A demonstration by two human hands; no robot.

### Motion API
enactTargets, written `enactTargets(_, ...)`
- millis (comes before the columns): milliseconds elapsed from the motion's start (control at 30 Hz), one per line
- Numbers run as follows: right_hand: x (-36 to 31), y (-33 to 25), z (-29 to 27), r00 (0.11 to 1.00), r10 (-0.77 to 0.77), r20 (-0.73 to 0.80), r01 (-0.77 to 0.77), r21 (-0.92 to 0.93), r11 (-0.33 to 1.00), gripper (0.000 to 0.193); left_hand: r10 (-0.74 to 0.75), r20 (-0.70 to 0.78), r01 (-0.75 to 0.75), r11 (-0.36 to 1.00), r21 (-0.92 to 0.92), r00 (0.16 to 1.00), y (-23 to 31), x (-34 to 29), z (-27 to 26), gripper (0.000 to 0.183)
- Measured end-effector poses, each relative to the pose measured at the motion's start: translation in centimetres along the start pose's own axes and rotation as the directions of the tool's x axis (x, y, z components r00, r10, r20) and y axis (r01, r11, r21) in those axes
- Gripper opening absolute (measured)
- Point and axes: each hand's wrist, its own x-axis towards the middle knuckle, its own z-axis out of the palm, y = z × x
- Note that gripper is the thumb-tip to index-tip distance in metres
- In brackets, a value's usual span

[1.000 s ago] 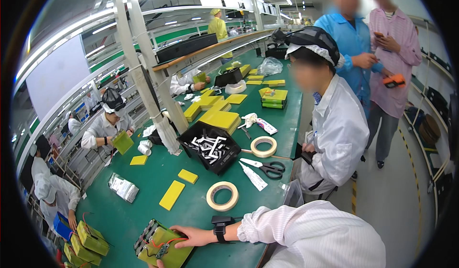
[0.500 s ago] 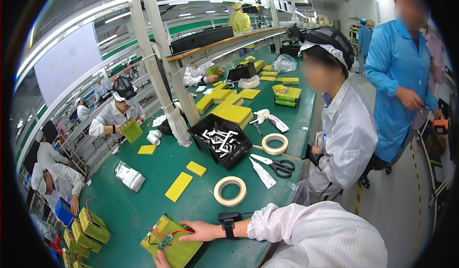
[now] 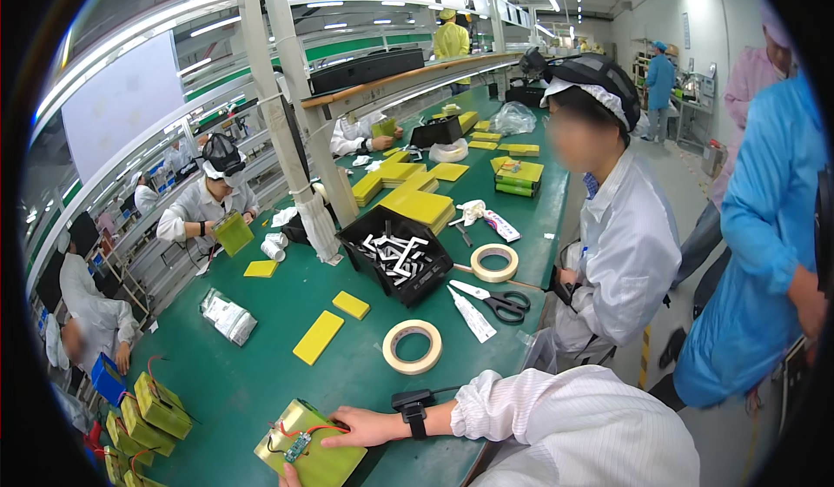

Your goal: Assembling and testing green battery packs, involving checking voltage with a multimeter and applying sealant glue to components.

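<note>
1. Head view: the yellow-green box-shaped battery pack (image 3: 337, 467) is at the near edge of the green tabletop (image 3: 252, 374), a small green circuit board (image 3: 298, 446) and red and black wires on its upper face.
2. Right hand (image 3: 367, 426) is on the pack's upper right side, thumb and fingers slightly apart, next to a red wire. Honestly can't tell if it's gripping or just resting. Black strapped wrist device (image 3: 416, 413) on that wrist.
3. Left hand (image 3: 289, 477) is mostly cut off by the frame; fingertips are at the pack's lower edge, grip can't be told.
4. Just beyond: a long flat yellow panel (image 3: 318, 337), a shorter yellow panel (image 3: 351, 305) and a cream tape ring (image 3: 413, 367).
5. Further out, white tube (image 3: 472, 314) beside black-handled scissors (image 3: 486, 296), plus a black plastic bin (image 3: 426, 290) full of black and white strips (image 3: 400, 254).
6. Off left, a silver-white pouch (image 3: 228, 317) and more yellow-green packs (image 3: 163, 406).
7. Co-worker in a white coat (image 3: 627, 235) sits on the right.
</note>
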Motion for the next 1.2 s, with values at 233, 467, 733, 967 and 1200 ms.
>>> enactTargets(233,0.1,-0.8,0.4,0.997,0.027,0.073,-0.021,-0.074,0.997,0.071,-0.165,0.111,0.145,0.974,0.173,0.98,0.1,0.9,-2.0,0.044)
enactTargets(467,0.9,-0.9,1.2,0.992,0.0,0.127,0.007,-0.052,0.999,0.067,-0.094,0.091,0.07,0.969,0.236,0.991,-0.1,1.0,-2.9,0.04)
enactTargets(733,1.5,-1.0,1.8,0.997,-0.045,0.066,0.054,-0.141,0.989,0.065,-0.159,0.072,0.112,0.89,0.443,0.985,1.6,1.0,-4.2,0.054)
enactTargets(967,2.4,-4.2,4.2,0.974,-0.046,0.22,0.056,-0.038,0.998,0.067,-0.138,-0.142,0.179,0.922,0.344,0.98,0.8,-1.8,-7.6,0.057)
enactTargets(1200,3.4,-4.5,6.3,0.946,-0.08,0.313,0.088,-0.012,0.996,0.06,-0.003,-0.432,0.233,0.844,0.482,0.902,-0.1,-5.7,-7.6,0.051)
